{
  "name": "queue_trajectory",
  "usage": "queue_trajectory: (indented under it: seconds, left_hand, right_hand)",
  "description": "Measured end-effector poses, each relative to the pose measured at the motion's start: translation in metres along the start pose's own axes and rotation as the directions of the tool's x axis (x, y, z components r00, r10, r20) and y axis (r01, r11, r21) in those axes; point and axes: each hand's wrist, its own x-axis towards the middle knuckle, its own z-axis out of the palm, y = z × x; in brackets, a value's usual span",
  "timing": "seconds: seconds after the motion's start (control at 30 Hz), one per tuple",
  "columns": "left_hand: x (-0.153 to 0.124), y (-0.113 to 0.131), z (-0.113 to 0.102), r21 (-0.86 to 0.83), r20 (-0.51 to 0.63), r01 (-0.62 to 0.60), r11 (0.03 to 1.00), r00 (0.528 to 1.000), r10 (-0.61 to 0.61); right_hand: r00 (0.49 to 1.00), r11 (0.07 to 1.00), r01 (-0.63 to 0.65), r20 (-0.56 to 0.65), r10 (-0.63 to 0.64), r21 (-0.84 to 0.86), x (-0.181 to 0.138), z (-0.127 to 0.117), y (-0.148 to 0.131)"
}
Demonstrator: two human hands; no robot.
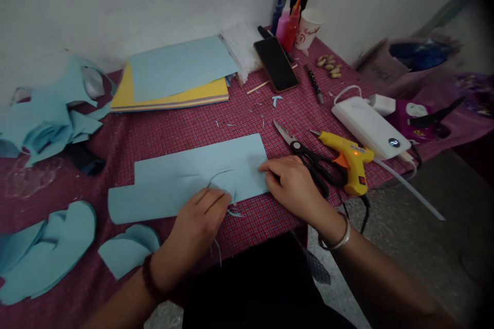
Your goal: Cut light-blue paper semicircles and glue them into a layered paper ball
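Observation:
A long light blue sheet of paper (165,180) lies flat in front of me, with a step cut at its left end. My left hand (204,216) rests on its lower edge, fingers curled and pressed together. A thin curved line shows on the paper by those fingertips; whether it is a strip or a cut edge, I cannot tell. Thin blue paper slivers (234,212) stick out beside the hand, and what it grips is hidden. At the sheet's right edge, my right hand (291,182) pinches the paper between index finger and thumb.
Black-handled scissors (297,148) and a yellow glue gun (349,159) lie right of my right hand, by a white power bank (370,126). Blue paper scraps (46,118) and cut pieces (50,252) cover the left. Behind are a paper stack (181,69) and a phone (276,64).

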Motion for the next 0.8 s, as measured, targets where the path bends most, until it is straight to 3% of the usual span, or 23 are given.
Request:
queue_trajectory:
  seconds: [0.1, 0.2, 0.43, 0.67, 0.8]
  left_hand:
    - [-0.001, -0.008, -0.004, -0.166, -0.021, 0.102, 0.981, 0.994, -0.107]
    - [0.001, -0.012, -0.013, -0.217, 0.064, 0.090, 0.972, 0.995, -0.078]
    - [0.004, -0.017, -0.013, -0.019, 0.253, 0.020, 1.000, 0.967, -0.014]
    - [0.005, -0.002, -0.015, 0.307, 0.251, -0.033, 0.951, 0.967, -0.047]
    - [0.011, 0.004, -0.017, 0.358, 0.262, -0.051, 0.932, 0.964, -0.048]
  right_hand:
    - [1.000, 1.000, 0.005, -0.004, -0.005, -0.005, -0.001, 0.001, 0.001]
    - [1.000, 1.000, 0.010, -0.005, -0.010, -0.008, -0.001, 0.001, 0.001]
    - [1.000, 1.000, 0.011, -0.012, -0.011, -0.027, -0.001, 0.002, 0.001]
    - [0.999, 0.999, 0.021, -0.024, -0.021, -0.030, -0.003, 0.006, 0.002]
    - [1.000, 0.999, 0.022, -0.015, -0.023, -0.049, -0.002, 0.006, 0.000]
